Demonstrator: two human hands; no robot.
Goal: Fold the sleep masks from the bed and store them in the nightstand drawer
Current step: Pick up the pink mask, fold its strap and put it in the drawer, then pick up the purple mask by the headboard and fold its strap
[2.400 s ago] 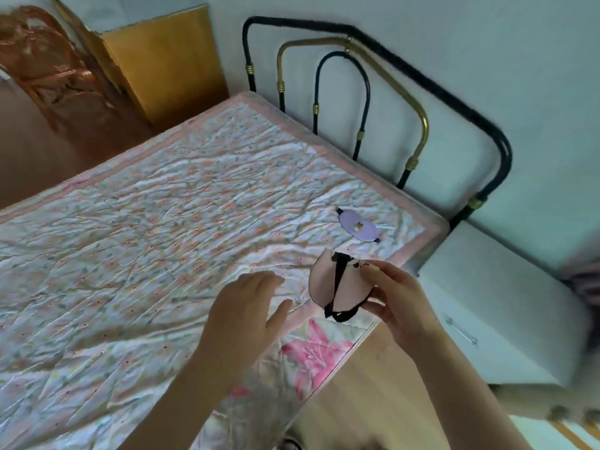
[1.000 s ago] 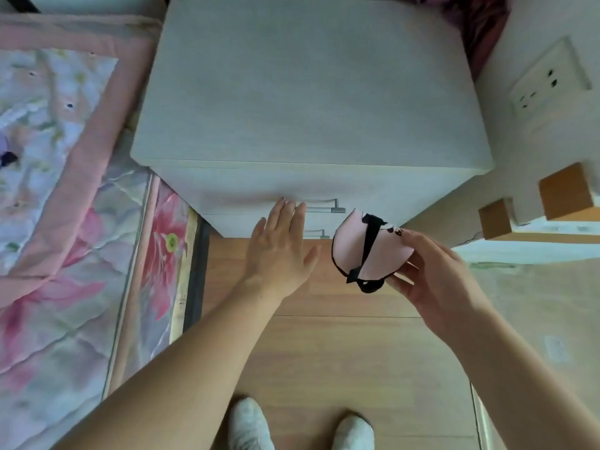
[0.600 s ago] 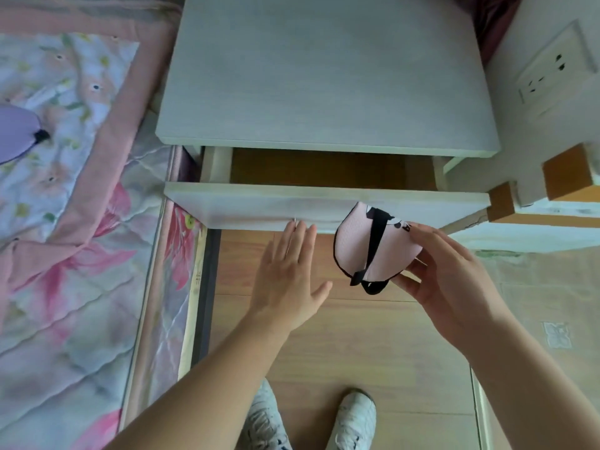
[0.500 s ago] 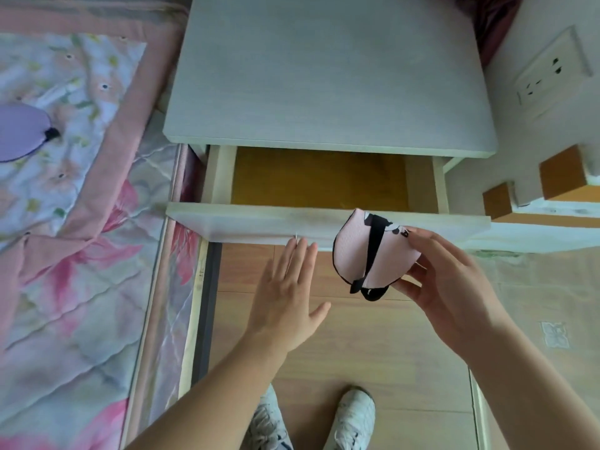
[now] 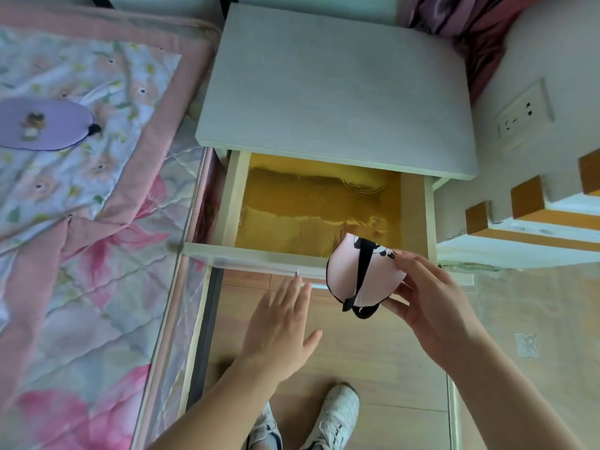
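A folded pink sleep mask (image 5: 349, 271) with a black strap is pinched in my right hand (image 5: 431, 297), held over the front right edge of the open nightstand drawer (image 5: 259, 259). The drawer's yellow-lined inside holds nothing that I can see. My left hand (image 5: 281, 326) hovers flat just below the drawer front, fingers apart, touching nothing. A purple sleep mask (image 5: 45, 123) lies unfolded on the bed at the left edge of view.
The white nightstand (image 5: 337, 92) stands between the floral quilted bed (image 5: 81, 222) and a wall with a socket (image 5: 519, 116). Wooden blocks (image 5: 526, 198) on a white frame sit to the right. My white shoes (image 5: 334, 420) rest on the wooden floor.
The drawer has come out from closed to wide open under my left hand, which has now let go. My right hand carried the pink mask from the bed to the drawer front.
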